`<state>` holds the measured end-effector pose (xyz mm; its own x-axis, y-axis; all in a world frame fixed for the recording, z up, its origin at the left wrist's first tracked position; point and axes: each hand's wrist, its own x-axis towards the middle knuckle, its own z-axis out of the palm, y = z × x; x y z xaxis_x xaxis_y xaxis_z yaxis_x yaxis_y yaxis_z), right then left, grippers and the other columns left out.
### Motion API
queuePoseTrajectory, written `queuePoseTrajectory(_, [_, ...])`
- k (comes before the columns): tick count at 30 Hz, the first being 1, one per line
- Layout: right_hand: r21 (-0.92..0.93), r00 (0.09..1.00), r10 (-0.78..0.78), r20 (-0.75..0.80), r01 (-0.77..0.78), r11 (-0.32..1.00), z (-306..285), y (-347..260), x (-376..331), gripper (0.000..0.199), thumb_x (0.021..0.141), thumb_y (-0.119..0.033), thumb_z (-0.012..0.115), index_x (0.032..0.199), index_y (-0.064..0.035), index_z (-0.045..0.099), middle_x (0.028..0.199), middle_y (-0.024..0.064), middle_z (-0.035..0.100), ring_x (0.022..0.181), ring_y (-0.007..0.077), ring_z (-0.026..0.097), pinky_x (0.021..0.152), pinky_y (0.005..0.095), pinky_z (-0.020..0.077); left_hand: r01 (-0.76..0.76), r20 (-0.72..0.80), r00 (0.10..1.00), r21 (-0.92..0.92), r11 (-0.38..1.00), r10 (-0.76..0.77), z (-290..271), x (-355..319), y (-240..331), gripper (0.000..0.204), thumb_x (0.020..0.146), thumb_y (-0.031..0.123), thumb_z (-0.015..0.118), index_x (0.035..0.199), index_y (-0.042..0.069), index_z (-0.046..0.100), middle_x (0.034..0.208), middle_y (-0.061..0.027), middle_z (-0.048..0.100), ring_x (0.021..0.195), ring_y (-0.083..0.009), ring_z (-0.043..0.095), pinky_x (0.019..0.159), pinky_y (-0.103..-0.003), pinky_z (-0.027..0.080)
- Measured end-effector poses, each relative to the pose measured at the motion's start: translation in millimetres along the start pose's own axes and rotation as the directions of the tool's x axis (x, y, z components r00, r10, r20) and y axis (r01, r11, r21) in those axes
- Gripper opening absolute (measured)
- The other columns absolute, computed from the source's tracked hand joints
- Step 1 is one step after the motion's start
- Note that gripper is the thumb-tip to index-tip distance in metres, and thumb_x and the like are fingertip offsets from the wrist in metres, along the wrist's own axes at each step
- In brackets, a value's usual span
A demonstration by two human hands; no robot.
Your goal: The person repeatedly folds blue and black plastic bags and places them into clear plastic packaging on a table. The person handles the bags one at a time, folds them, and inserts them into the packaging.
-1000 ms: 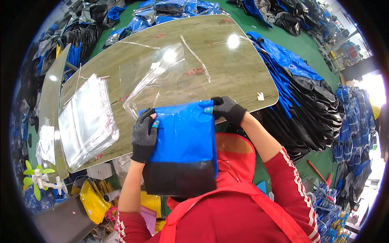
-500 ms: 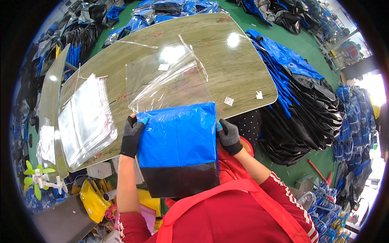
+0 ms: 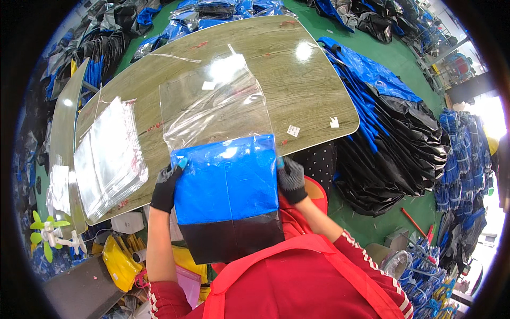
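A folded blue-and-black fabric piece (image 3: 226,183) lies at the table's near edge, close to my body. A clear plastic bag (image 3: 215,111) covers its blue part and stretches away over the tabletop. My left hand (image 3: 169,183), in a dark glove with bare fingertips, pinches the bundle at its left edge. On the opposite edge my right hand (image 3: 291,179), gloved alike, is closed with thumb on top. How far the plastic reaches over the black part is hard to tell.
A stack of clear plastic bags (image 3: 111,154) rests on the left of the wood-patterned table (image 3: 303,80). Small white labels (image 3: 293,130) lie near its right side. A large blue-and-black fabric pile (image 3: 388,149) stands to the right. A small green-bladed fan (image 3: 48,231) is at lower left.
Both hands and the bundle have shifted slightly left. The far part of the clear bag lies straighter, its folds changed. My right hand has turned a little.
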<state>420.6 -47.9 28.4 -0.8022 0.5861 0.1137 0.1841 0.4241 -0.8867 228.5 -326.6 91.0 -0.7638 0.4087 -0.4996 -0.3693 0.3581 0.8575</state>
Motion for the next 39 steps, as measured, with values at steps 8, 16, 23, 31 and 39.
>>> queuePoseTrajectory(8, [0.374, 0.839, 0.407, 0.361, -0.530, 0.761, -44, 11, 4, 0.048, 0.091, -0.044, 0.066, 0.109, 0.0000, 0.067, 0.092, 0.0115, 0.071, 0.084, 0.0173, 0.066, 0.075, 0.0341, 0.0527, -0.203, -0.095, 0.975, -0.020, 0.979, 0.200, 56, -1, -29, 0.048, 0.091, 0.037, 0.067, 0.120, 0.000, 0.061, 0.107, -0.0130, 0.068, 0.094, -0.0205, 0.065, 0.083, -0.035, 0.051])
queuePoseTrajectory(16, [0.143, 0.725, 0.428, 0.539, -0.580, 0.802, -66, 0, -72, 0.064, 0.088, -0.049, 0.068, 0.129, -0.0014, 0.057, 0.117, 0.0135, 0.065, 0.109, 0.0219, 0.060, 0.096, 0.0370, 0.0459, -0.132, 0.068, 0.988, -0.096, 0.987, 0.139, 27, -59, -76, 0.060, 0.095, 0.049, 0.057, 0.131, 0.002, 0.053, 0.128, -0.0152, 0.059, 0.114, -0.0214, 0.057, 0.097, -0.036, 0.046])
queuePoseTrajectory(23, [0.382, 0.827, 0.365, 0.427, -0.531, 0.756, -58, 49, 16, 0.047, 0.094, -0.047, 0.061, 0.100, -0.0009, 0.069, 0.087, 0.0043, 0.069, 0.076, 0.0094, 0.057, 0.070, 0.0279, 0.0486, -0.193, -0.126, 0.971, 0.099, 0.976, 0.205, 24, 20, -32, 0.040, 0.100, 0.037, 0.053, 0.113, 0.000, 0.063, 0.095, -0.0110, 0.069, 0.086, -0.0204, 0.065, 0.077, -0.036, 0.051])
queuePoseTrajectory(31, [0.328, 0.933, 0.303, 0.195, -0.353, 0.876, -46, -31, -74, 0.056, 0.090, -0.047, 0.066, 0.118, 0.0011, 0.062, 0.096, 0.0121, 0.070, 0.092, 0.0202, 0.065, 0.084, 0.0353, 0.0515, -0.155, 0.139, 0.977, -0.059, 0.986, 0.162, 40, -73, -27, 0.057, 0.097, 0.020, 0.056, 0.147, 0.004, 0.034, 0.134, -0.0165, 0.055, 0.126, -0.0246, 0.051, 0.105, -0.038, 0.042])
queuePoseTrajectory(39, [-0.408, 0.390, 0.544, 0.743, -0.380, 0.830, -102, 21, -32, 0.056, 0.091, -0.051, 0.063, 0.112, 0.0011, 0.064, 0.097, 0.0152, 0.071, 0.086, 0.0225, 0.067, 0.079, 0.0362, 0.0517, -0.098, 0.192, 0.981, 0.309, 0.946, 0.039, 48, -39, -59, 0.046, 0.096, 0.039, 0.061, 0.118, -0.001, 0.063, 0.101, -0.0096, 0.069, 0.091, -0.0180, 0.063, 0.081, -0.034, 0.050])
